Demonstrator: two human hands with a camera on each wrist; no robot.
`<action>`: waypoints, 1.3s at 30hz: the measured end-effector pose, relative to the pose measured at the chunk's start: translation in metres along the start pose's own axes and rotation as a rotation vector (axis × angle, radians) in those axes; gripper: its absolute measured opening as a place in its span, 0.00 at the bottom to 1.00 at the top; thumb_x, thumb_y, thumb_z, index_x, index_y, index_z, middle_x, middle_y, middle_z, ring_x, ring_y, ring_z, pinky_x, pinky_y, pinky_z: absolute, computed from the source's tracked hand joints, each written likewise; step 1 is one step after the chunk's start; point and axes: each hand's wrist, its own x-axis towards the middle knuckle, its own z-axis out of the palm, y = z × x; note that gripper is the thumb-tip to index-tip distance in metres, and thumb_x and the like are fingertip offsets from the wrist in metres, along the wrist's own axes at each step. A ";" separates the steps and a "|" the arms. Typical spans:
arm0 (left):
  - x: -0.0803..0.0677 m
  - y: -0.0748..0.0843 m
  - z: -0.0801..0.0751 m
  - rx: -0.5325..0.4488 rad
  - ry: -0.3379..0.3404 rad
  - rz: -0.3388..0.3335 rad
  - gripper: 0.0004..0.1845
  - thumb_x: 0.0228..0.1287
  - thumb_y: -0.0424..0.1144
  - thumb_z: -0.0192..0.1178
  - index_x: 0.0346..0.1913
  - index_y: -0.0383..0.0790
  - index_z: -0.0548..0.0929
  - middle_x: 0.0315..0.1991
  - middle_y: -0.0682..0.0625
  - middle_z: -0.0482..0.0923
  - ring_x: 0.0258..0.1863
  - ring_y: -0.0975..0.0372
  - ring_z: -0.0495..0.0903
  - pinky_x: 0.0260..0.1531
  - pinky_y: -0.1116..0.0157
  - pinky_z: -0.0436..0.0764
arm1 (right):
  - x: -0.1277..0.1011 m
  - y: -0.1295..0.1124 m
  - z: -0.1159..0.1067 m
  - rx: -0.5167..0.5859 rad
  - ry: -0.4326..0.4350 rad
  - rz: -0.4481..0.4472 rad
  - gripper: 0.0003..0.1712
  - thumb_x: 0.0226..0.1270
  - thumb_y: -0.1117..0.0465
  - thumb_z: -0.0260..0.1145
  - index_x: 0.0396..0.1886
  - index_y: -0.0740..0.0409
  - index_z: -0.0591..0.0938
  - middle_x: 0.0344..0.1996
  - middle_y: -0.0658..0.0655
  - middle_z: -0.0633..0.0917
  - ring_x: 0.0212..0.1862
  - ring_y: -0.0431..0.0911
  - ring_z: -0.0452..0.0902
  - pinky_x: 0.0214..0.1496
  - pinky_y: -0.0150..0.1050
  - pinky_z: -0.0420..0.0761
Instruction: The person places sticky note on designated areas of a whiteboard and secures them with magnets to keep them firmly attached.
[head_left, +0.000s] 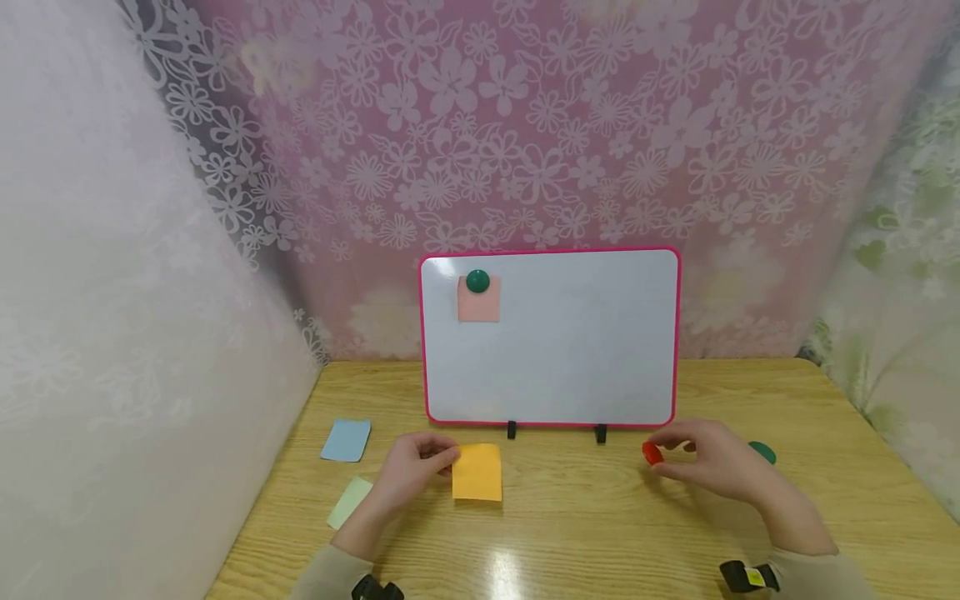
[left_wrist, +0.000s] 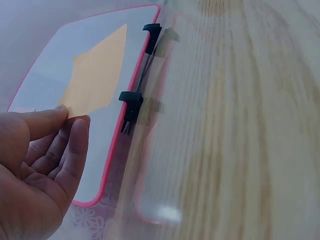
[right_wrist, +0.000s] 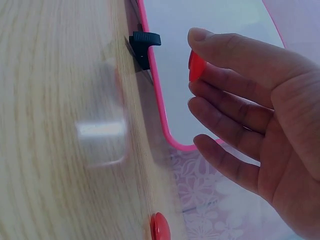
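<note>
As our left hand edge-pinches likely flimsy square orange paper before the pink-framed whiteboard, our right hand pinches a round red disc.

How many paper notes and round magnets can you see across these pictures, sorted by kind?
Paper notes: 4 (orange note, pink note, blue note, pale green note)
Round magnets: 4 (held red magnet, loose red magnet, upper green magnet, lower green magnet)
Total in sight: 8

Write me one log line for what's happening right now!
left grip: pinching orange note | right grip: pinching red magnet | whiteboard: green magnet on pink note | table: blue note, pale green note
</note>
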 end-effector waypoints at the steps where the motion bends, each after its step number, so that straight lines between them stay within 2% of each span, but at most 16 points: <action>1: 0.001 0.000 0.000 0.006 0.000 0.003 0.11 0.77 0.40 0.67 0.51 0.35 0.90 0.41 0.47 0.89 0.39 0.54 0.88 0.45 0.54 0.89 | 0.000 0.000 0.000 0.000 0.001 0.002 0.18 0.67 0.48 0.80 0.54 0.45 0.90 0.47 0.40 0.88 0.50 0.46 0.85 0.52 0.49 0.86; 10: 0.003 0.001 0.010 0.024 -0.016 0.022 0.09 0.77 0.39 0.68 0.48 0.37 0.90 0.39 0.48 0.89 0.38 0.53 0.88 0.42 0.57 0.90 | 0.004 -0.005 0.002 0.002 0.012 -0.011 0.19 0.67 0.49 0.81 0.55 0.48 0.90 0.47 0.41 0.89 0.50 0.47 0.85 0.50 0.46 0.87; 18: 0.003 0.009 0.018 -0.010 -0.035 0.030 0.08 0.77 0.39 0.68 0.48 0.38 0.90 0.40 0.48 0.89 0.39 0.50 0.88 0.44 0.54 0.89 | 0.006 -0.005 0.002 0.009 -0.006 -0.004 0.20 0.68 0.47 0.79 0.56 0.46 0.89 0.47 0.39 0.87 0.50 0.45 0.84 0.51 0.46 0.86; 26: 0.005 0.013 0.024 -0.029 -0.044 0.043 0.08 0.76 0.38 0.69 0.47 0.35 0.90 0.39 0.47 0.89 0.37 0.51 0.88 0.44 0.53 0.89 | 0.006 -0.007 0.002 0.000 0.009 -0.028 0.21 0.69 0.44 0.78 0.56 0.46 0.90 0.46 0.38 0.87 0.50 0.42 0.84 0.50 0.44 0.86; 35: 0.008 0.012 0.028 -0.011 -0.057 0.047 0.08 0.76 0.39 0.69 0.47 0.36 0.90 0.39 0.48 0.89 0.37 0.53 0.88 0.43 0.54 0.90 | 0.009 -0.012 0.001 -0.009 0.010 -0.029 0.18 0.67 0.51 0.80 0.54 0.45 0.90 0.46 0.38 0.86 0.49 0.43 0.84 0.49 0.44 0.86; 39: 0.009 0.015 0.030 -0.013 -0.064 0.049 0.08 0.76 0.40 0.69 0.47 0.37 0.90 0.39 0.48 0.89 0.38 0.50 0.88 0.45 0.52 0.89 | 0.011 -0.014 0.002 -0.010 0.016 -0.029 0.17 0.66 0.52 0.81 0.53 0.45 0.90 0.45 0.37 0.86 0.48 0.42 0.84 0.49 0.44 0.86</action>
